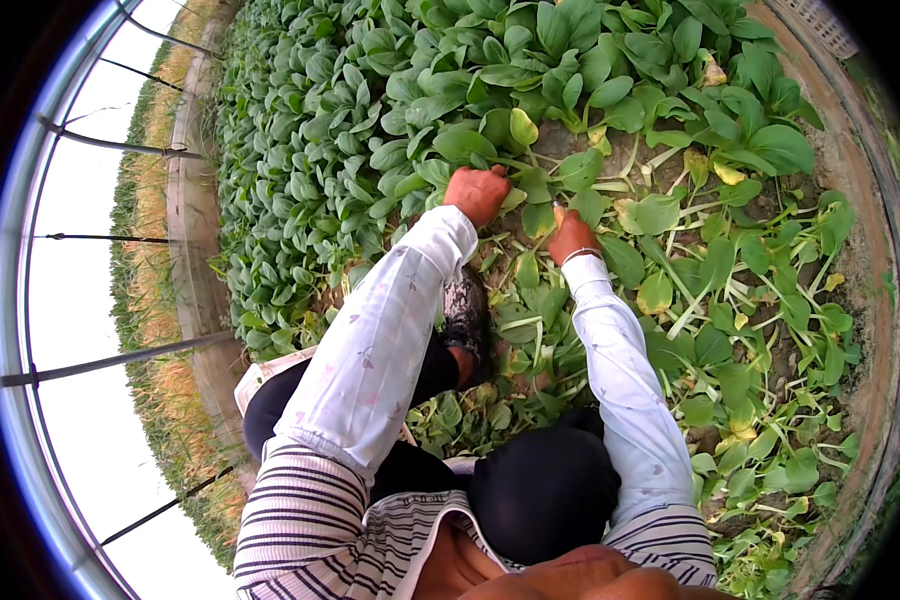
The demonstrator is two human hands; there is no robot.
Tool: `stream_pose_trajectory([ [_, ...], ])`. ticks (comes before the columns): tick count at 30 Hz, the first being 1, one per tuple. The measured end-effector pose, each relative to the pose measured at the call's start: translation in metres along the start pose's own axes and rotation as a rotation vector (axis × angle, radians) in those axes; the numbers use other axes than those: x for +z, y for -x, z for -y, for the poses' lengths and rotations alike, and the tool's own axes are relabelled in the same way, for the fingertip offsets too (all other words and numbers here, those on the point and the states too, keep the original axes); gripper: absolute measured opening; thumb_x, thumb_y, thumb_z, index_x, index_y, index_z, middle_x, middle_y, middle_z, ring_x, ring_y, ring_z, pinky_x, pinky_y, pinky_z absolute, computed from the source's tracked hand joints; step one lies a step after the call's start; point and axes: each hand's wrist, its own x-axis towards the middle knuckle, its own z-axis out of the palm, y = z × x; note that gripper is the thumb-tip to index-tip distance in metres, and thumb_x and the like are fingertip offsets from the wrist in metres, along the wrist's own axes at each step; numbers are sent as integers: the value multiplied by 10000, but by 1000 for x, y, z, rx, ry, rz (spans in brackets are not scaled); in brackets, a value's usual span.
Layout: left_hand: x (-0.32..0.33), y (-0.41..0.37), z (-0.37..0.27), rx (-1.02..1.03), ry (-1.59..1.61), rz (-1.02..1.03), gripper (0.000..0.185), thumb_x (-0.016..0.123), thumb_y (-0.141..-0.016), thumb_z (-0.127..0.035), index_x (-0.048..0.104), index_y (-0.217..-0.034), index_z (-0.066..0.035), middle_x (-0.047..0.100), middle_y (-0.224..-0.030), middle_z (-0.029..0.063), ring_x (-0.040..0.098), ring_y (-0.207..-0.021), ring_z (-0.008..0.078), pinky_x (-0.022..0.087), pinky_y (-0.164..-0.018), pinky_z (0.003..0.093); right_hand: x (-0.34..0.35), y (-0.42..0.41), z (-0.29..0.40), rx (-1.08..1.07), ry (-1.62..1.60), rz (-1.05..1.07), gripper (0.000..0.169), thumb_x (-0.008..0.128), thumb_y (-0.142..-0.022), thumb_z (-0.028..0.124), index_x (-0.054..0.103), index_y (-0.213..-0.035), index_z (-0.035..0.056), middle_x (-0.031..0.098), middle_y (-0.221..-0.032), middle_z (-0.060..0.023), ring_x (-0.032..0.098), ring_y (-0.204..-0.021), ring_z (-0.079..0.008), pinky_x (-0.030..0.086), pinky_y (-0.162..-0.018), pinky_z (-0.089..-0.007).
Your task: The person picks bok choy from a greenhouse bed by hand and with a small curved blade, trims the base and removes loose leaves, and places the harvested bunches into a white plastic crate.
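My left hand (pixel 478 195) is curled in among the leaves at the edge of the standing bok choy (pixel 367 127). Its fingers are closed around part of a bok choy plant (pixel 461 146), though the grip itself is mostly hidden beneath the knuckles. A little to the right, my right hand (pixel 572 234) grips a small knife (pixel 558 211) by its light-coloured handle. The short blade points away from me and is partly lost among leaves. Cut or loose leaves (pixel 652 215), some yellowing, lie on the soil around my right hand.
My shoe (pixel 465 319) is planted on the soil between my arms. A pale plastic container edge (pixel 251 386) shows beside my left leg. Scattered leaves and stalks (pixel 720 300) cover the right side. A concrete border (pixel 195 270) and greenhouse frame bars (pixel 120 360) run along the left.
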Motion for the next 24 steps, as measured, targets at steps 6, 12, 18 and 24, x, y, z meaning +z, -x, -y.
stream_pose_trajectory([
  [6, -26, 26, -1, -120, 238, -46, 173, 586, -720, -180, 624, -840, -61, 627, -866, 115, 629, -792, 288, 498, -680, 399, -10, 31, -29, -36, -106, 77, 362, 574, -781, 183, 531, -1064, -39, 581, -1003, -267, 540, -977, -425, 431, -860, -440],
  [12, -79, 89, 6, -190, 1120, 66, 296, 638, -687, -66, 619, -980, -28, 640, -814, 30, 548, -736, 65, 460, -715, 237, -48, 111, -2, -84, -1277, -103, 341, 663, -817, 218, 516, -1052, 21, 593, -769, -47, 402, -434, -40, 308, -371, -195],
  [18, -148, 148, -34, 81, 1272, -30, 291, 617, -703, -33, 601, -992, -8, 626, -845, 8, 525, -753, 69, 439, -738, 228, -113, 173, 57, -362, -1604, -119, 349, 662, -822, 173, 489, -1086, 25, 450, -749, 35, 372, -468, -34, 312, -427, -183],
  [24, -231, 230, -29, 31, 1058, -513, 414, 610, -683, -64, 542, -1085, 6, 619, -841, 76, 570, -750, 122, 475, -703, 275, -162, 252, 121, -598, -1081, -342, 305, 705, -764, 106, 527, -1000, 28, 507, -652, 29, 401, -451, -37, 326, -400, -176],
])
